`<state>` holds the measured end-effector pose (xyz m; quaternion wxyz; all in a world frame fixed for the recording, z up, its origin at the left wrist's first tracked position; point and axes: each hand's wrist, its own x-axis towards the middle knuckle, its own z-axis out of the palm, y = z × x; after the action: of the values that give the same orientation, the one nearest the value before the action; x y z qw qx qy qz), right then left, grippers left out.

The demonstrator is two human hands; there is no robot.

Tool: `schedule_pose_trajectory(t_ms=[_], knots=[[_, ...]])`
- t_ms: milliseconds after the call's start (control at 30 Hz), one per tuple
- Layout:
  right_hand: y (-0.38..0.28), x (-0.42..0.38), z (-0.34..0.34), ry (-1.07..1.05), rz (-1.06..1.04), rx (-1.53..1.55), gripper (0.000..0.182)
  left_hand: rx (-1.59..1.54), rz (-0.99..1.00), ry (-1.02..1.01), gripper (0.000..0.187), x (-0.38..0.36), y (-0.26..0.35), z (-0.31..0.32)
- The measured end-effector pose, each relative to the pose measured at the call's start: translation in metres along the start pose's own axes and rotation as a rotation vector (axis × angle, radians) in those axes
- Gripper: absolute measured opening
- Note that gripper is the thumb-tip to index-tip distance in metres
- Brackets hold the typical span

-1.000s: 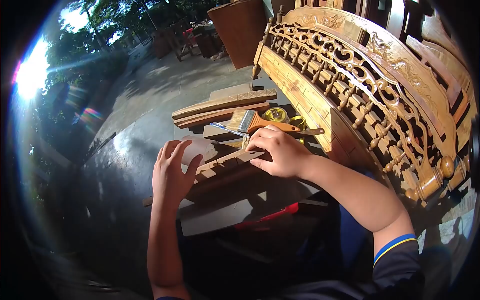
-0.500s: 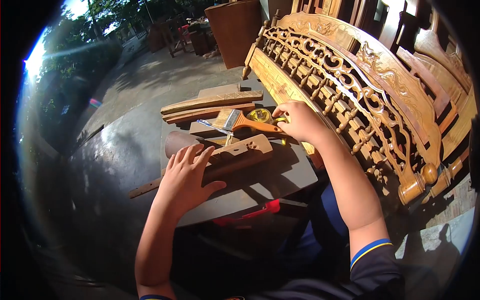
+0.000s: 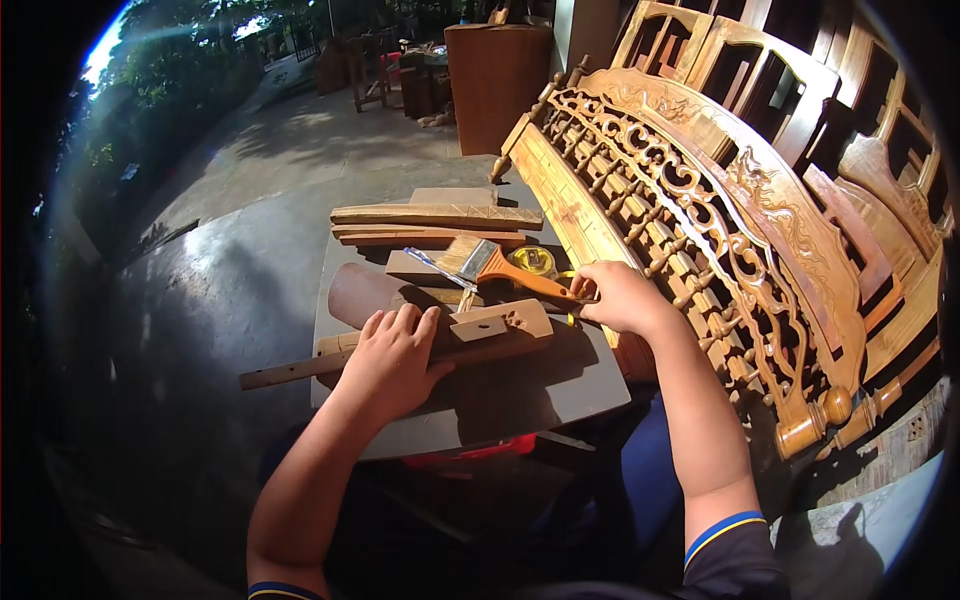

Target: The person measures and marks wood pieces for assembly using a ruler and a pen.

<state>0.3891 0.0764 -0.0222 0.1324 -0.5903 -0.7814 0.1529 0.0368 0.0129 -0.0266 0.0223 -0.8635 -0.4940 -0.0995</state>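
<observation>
- Shaded paving and trees lie at the far left; a brown upright panel stands behind, in front of a grey post.
- On the right leans a carved wooden frame with scrollwork and turned spindles, more wooden pieces behind it.
- The grey counter sits in sunlight and shadow, a red object showing below its near edge.
- The left hand lies across a wooden block near the counter's front—fingers together over the top, thumb set apart; I cannot tell how firmly it grips.
- A narrow wooden strip juts out beyond the counter, to the left of that hand.
- The right hand has its fingers bent at the handle end of a paintbrush; whether they are closed on it, I cannot tell.
- Just behind the handle rests a yellow tape measure.
- Left of the bristles is a slim blue-and-white item—and, nearer, a brown curved piece.
- Long wooden pieces lie along the back.
</observation>
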Motion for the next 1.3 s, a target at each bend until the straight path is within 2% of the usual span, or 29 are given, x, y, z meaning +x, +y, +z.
schedule_pose_trajectory(t_ms=[67,233,300,333,433,567,733,833,867,1000,1100,1167,1233,1300], knots=[[-0.005,0.001,-0.007,-0.05,0.067,0.019,0.034,-0.002,-0.003,0.03,0.07,-0.003,0.001,0.003],[-0.011,-0.017,-0.018,-0.041,-0.058,-0.166,0.028,-0.025,-0.07,0.004,0.068,-0.012,0.004,-0.001],[-0.029,-0.029,-0.03,-0.101,0.039,-0.142,0.026,-0.02,-0.076,-0.012,0.069,-0.013,0.005,-0.004],[-0.034,-0.036,-0.032,-0.065,0.037,-0.169,0.025,-0.003,-0.064,0.046,0.071,-0.013,0.004,0.002],[-0.058,-0.049,-0.034,0.034,0.075,-0.229,0.025,-0.019,-0.09,0.005,0.072,-0.014,0.004,-0.001],[-0.077,-0.058,-0.033,-0.095,0.061,-0.305,0.027,0.034,-0.072,0.054,0.072,-0.024,0.008,-0.001],[-0.084,-0.069,-0.032,-0.03,0.018,-0.392,0.021,0.031,-0.06,0.057,0.069,-0.028,0.008,-0.002],[-0.079,-0.076,-0.044,-0.029,-0.008,-0.331,0.018,0.045,-0.075,0.066,0.068,-0.028,0.007,0.001],[-0.083,-0.081,-0.049,-0.024,0.014,-0.379,0.019,0.054,-0.084,0.073,0.067,-0.028,0.006,0.001],[-0.098,-0.1,-0.065,0.002,0.042,-0.178,0.031,0.085,-0.098,0.068,0.068,-0.026,0.007,0.001],[-0.108,-0.104,-0.065,0.05,0.018,-0.22,0.037,0.096,-0.113,0.084,0.069,-0.018,0.006,0.006],[-0.117,-0.099,-0.044,0.153,-0.144,-0.147,0.045,0.1,-0.123,0.106,0.07,-0.01,0.005,0.01],[-0.145,-0.096,-0.022,0.095,-0.091,-0.074,0.052,0.05,-0.128,0.128,0.071,-0.006,0.002,0.011],[-0.147,-0.091,0.002,0.022,-0.161,-0.05,0.06,0.026,-0.131,0.157,0.071,-0.003,0.0,0.014]])
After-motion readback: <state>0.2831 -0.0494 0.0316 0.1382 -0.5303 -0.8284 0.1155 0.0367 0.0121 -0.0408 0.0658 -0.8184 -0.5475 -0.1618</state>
